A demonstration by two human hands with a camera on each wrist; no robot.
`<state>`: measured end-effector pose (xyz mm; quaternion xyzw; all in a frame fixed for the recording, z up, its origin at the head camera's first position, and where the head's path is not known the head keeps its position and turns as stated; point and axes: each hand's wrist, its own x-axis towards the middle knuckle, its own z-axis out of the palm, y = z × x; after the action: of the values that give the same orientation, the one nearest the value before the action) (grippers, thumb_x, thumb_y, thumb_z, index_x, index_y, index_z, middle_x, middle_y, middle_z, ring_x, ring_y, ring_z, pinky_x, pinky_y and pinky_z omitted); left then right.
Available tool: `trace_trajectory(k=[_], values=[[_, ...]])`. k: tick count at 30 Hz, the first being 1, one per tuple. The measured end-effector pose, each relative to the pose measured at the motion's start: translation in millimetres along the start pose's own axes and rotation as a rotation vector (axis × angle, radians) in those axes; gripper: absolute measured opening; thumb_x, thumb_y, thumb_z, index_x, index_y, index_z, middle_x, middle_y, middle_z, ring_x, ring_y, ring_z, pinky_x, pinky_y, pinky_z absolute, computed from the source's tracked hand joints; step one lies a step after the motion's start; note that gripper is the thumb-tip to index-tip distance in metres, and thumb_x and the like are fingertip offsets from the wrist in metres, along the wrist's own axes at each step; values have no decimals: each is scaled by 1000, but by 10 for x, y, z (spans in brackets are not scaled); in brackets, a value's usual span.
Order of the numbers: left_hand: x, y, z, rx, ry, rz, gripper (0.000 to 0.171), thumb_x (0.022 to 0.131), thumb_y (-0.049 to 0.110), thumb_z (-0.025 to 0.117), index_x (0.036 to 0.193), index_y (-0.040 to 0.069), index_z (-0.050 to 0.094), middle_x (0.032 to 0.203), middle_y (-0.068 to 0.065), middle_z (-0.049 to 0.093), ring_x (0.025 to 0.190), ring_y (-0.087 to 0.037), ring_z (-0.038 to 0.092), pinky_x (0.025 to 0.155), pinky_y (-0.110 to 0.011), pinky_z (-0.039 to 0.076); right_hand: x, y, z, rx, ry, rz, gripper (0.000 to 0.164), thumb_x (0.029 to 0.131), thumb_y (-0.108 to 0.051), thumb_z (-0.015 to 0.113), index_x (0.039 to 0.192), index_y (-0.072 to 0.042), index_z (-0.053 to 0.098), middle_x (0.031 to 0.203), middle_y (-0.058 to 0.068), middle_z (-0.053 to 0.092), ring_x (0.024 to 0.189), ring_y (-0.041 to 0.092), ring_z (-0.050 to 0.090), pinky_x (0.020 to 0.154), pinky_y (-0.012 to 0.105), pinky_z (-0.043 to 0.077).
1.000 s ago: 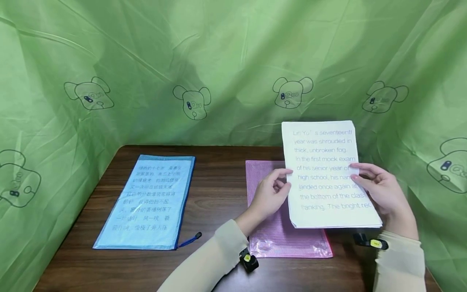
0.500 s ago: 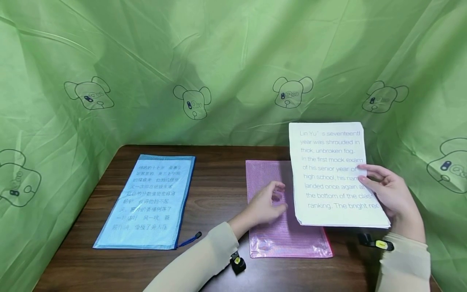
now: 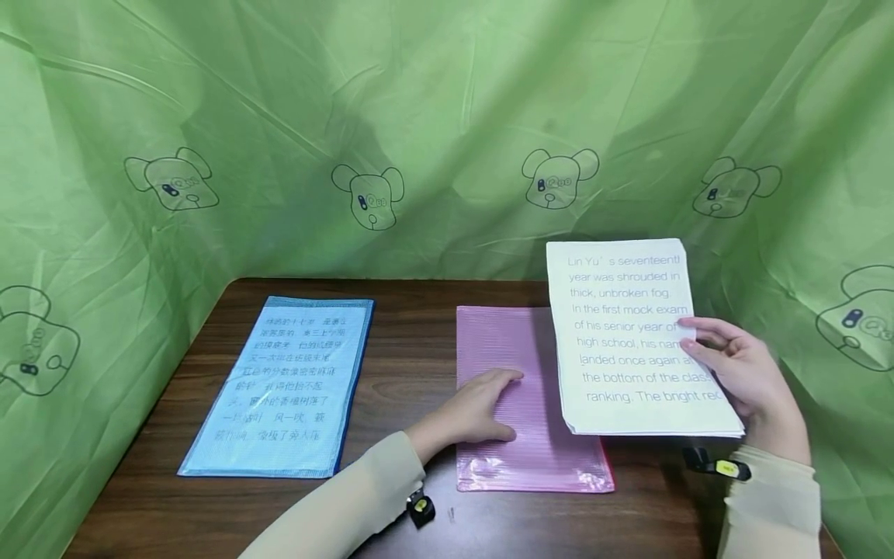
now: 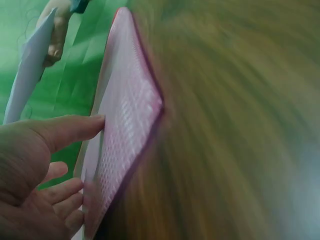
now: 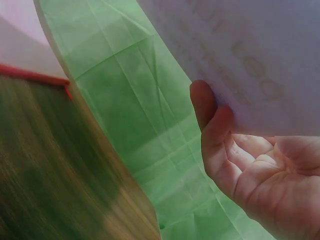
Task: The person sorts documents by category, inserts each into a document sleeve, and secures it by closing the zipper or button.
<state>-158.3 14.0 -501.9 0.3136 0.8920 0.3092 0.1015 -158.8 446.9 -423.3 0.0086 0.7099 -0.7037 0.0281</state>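
Observation:
At the right of the head view, my right hand (image 3: 743,373) grips the right edge of a stack of white printed paper (image 3: 635,341). The sheets are held up above the table, the English text facing me. A pink mesh zipper pouch (image 3: 531,466) lies flat, its right part hidden behind the paper. My left hand (image 3: 468,411) rests on the pouch's left half, fingers spread and nothing between them. In the left wrist view, the thumb touches the pouch surface (image 4: 130,115). The right wrist view has fingers pinching the paper (image 5: 250,65).
A blue mesh zipper pouch (image 3: 279,388) with a printed Chinese page inside lies on the left of the brown wooden table (image 3: 412,341). Green curtain cloth (image 3: 447,116) with dog-face drawings hangs around the back and sides.
My left hand has let go of the paper, come down onto the pink pouch and shifted it slightly left. The right hand moved right with the sheets, then slightly back left.

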Motion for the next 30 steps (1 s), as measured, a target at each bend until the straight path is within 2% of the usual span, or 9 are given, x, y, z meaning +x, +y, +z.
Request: trace_trajectory(k=[8, 15, 22, 30], values=[[-371, -400, -327, -93, -6, -32, 99, 82, 29, 96, 165, 14, 45, 168, -7, 49, 157, -28, 42, 129, -49, 33, 10, 7, 37, 17, -34, -5, 36, 106, 2, 67, 137, -16, 74, 113, -5, 80, 76, 22, 81, 59, 39, 65], [-638, -700, -538, -117, -2, -68, 100, 82, 31, 96, 166, 17, 43, 168, -7, 47, 158, -31, 40, 128, -54, 32, 34, 58, 42, -9, -57, -5, 36, 107, 2, 67, 137, -15, 74, 112, -4, 80, 78, 21, 81, 59, 38, 65], [-807, -895, -669, -109, 6, -74, 103, 82, 30, 97, 167, 16, 42, 168, -6, 47, 159, -31, 39, 129, -54, 30, 42, 67, 77, -42, -57, -1, 33, 106, 0, 68, 136, -15, 74, 111, -4, 80, 77, 20, 80, 59, 38, 65], [-903, -1035, -764, -103, -1, -61, 102, 84, 33, 96, 168, 15, 41, 169, -6, 46, 159, -32, 38, 129, -56, 30, 44, 46, 97, -101, -64, 6, 32, 106, -3, 70, 135, -16, 74, 111, -6, 81, 78, 19, 80, 60, 37, 65]])
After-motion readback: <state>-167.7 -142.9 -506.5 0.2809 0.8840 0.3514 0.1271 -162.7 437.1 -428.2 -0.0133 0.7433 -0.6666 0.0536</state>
